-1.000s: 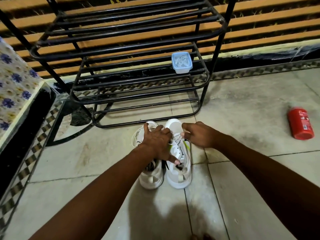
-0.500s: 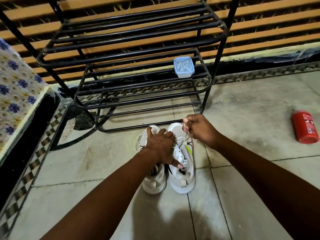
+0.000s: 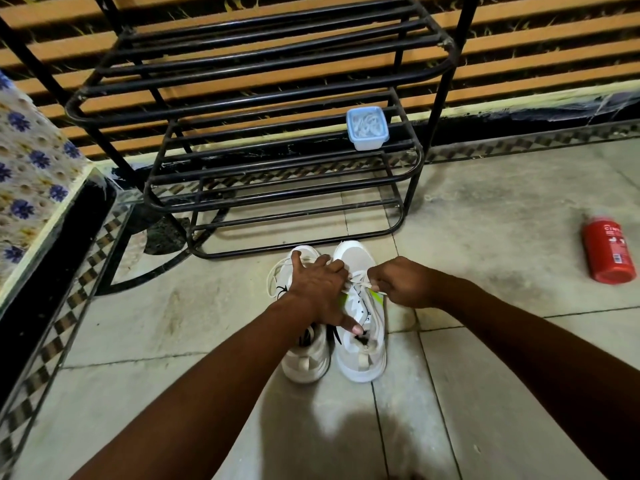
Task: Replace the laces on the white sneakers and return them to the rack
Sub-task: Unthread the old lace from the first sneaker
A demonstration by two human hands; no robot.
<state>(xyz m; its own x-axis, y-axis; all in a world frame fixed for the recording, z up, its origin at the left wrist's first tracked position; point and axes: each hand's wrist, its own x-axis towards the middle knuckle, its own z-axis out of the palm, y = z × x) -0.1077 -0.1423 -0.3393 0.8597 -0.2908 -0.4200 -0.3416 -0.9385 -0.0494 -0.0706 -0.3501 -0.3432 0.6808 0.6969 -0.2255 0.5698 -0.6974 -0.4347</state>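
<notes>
Lace (image 3: 362, 283) seemingly pinched by fingers (image 3: 379, 284) of right hand (image 3: 407, 285).

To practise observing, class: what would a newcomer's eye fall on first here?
The left hand rests on a pair of white sneakers on the floor while the right hand pinches a lace. Behind them stands a black rack holding a blue box; a red bottle lies far right.

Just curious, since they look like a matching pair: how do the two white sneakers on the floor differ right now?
The right sneaker shows a yellow-green panel; the left sneaker shows black marks. The right hand pinches the right sneaker's lace; the left sneaker's lace loops loose off its side. Both are white, side by side, toes toward the rack.
</notes>
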